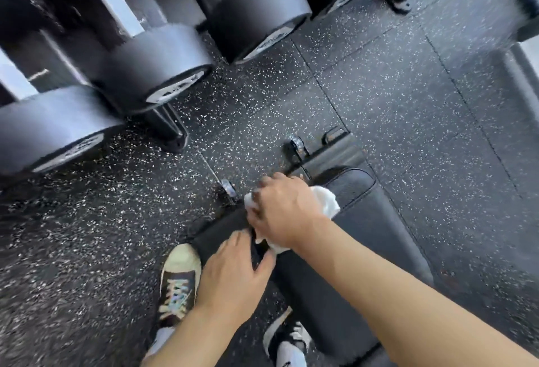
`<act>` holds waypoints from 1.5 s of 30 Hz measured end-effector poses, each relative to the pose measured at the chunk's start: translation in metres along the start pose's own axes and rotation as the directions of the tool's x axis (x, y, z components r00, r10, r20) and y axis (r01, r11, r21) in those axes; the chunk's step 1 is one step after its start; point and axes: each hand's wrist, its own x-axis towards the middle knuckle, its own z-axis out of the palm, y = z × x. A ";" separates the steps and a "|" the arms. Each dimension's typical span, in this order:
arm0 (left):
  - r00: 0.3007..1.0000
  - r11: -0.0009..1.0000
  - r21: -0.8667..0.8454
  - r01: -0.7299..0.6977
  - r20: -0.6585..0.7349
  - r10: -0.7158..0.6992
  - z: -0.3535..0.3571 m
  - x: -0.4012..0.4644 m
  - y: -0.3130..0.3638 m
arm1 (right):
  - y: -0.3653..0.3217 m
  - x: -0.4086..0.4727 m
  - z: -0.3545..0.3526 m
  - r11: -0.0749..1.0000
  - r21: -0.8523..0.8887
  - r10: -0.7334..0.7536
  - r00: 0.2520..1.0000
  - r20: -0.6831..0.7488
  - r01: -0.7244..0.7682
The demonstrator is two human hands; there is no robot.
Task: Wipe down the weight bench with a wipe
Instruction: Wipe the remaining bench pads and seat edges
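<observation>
Looking down from a person's head at a black padded weight bench (376, 220) that runs from the 6 o'clock edge toward 1 o'clock. The right hand (287, 210), at centre, presses a crumpled white wipe (326, 201) onto the pad, fingers curled over it. The left hand (233, 276), at 7 o'clock of the right, rests flat on the pad with fingers spread, gripping nothing.

The wipe looks thin, soft and light, likely to bunch, so a broad palm hold suits it. The pad looks smooth and firm, probably slick once damp.

The floor (393, 80) is dark speckled rubber tile. Large black dumbbells (157, 72) sit on a rack from 9 to 12 o'clock. Two sneakers (178, 282) show near 6 o'clock.
</observation>
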 end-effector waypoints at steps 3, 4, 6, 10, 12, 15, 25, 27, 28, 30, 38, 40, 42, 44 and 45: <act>0.999 0.999 -0.036 -0.026 0.029 0.027 -0.002 -0.006 -0.011 | 0.016 -0.002 -0.003 0.996 0.078 -0.031 0.999 0.020 0.029; 0.999 0.998 -0.046 -0.042 0.025 0.044 -0.003 -0.006 -0.012 | 0.028 -0.001 -0.005 0.998 0.057 -0.011 1.000 0.011 0.010; 0.997 0.995 -0.071 -0.070 0.018 0.072 -0.003 -0.005 -0.011 | 0.062 0.006 -0.010 0.992 -0.031 0.124 0.992 -0.014 -0.125; 0.996 0.985 -0.153 -0.084 0.022 0.089 0.002 -0.005 -0.011 | 0.101 0.013 -0.025 0.918 -0.098 0.385 0.923 0.000 -0.383; 0.997 0.979 -0.194 -0.068 0.032 0.076 0.004 -0.007 -0.012 | 0.076 0.013 -0.017 0.939 -0.124 0.319 0.947 -0.034 -0.321; 0.997 0.983 -0.175 -0.050 0.057 0.061 0.004 -0.006 -0.012 | 0.010 0.008 0.005 0.994 -0.060 0.094 0.995 -0.023 -0.096; 0.890 0.886 0.161 -0.434 -0.074 0.449 -0.019 0.044 0.071 | 0.092 -0.047 0.002 0.970 0.208 0.214 0.835 -0.507 -0.122; 0.850 0.843 0.203 -0.499 -0.073 0.521 -0.014 0.064 0.108 | 0.119 -0.070 0.007 0.911 0.335 0.389 0.764 -0.515 -0.239; 0.829 0.816 0.236 -0.528 -0.065 0.556 -0.010 0.072 0.124 | 0.132 -0.084 0.013 0.854 0.423 0.495 0.725 -0.478 -0.304; 0.781 0.734 0.358 -0.577 -0.022 0.624 -0.001 0.081 0.152 | 0.152 -0.116 0.033 0.680 0.589 0.694 0.643 -0.324 -0.437; 0.520 0.209 0.652 -0.729 0.329 0.789 0.039 0.090 0.217 | 0.144 -0.227 0.091 0.630 0.602 0.753 0.575 -0.320 -0.490; 0.484 0.192 0.643 -0.742 0.315 0.817 0.040 0.092 0.216 | 0.139 -0.237 0.098 0.605 0.589 0.785 0.526 -0.327 -0.536; 0.467 0.187 0.644 -0.741 0.294 0.834 0.039 0.091 0.217 | 0.133 -0.239 0.100 0.559 0.597 0.823 0.472 -0.316 -0.575; 0.449 0.177 0.649 -0.740 0.280 0.848 0.040 0.092 0.217 | 0.129 -0.234 0.098 0.499 0.611 0.862 0.422 -0.281 -0.615; 0.439 0.169 0.654 -0.737 0.274 0.855 0.042 0.092 0.216 | 0.129 -0.230 0.097 0.457 0.627 0.885 0.391 -0.251 -0.631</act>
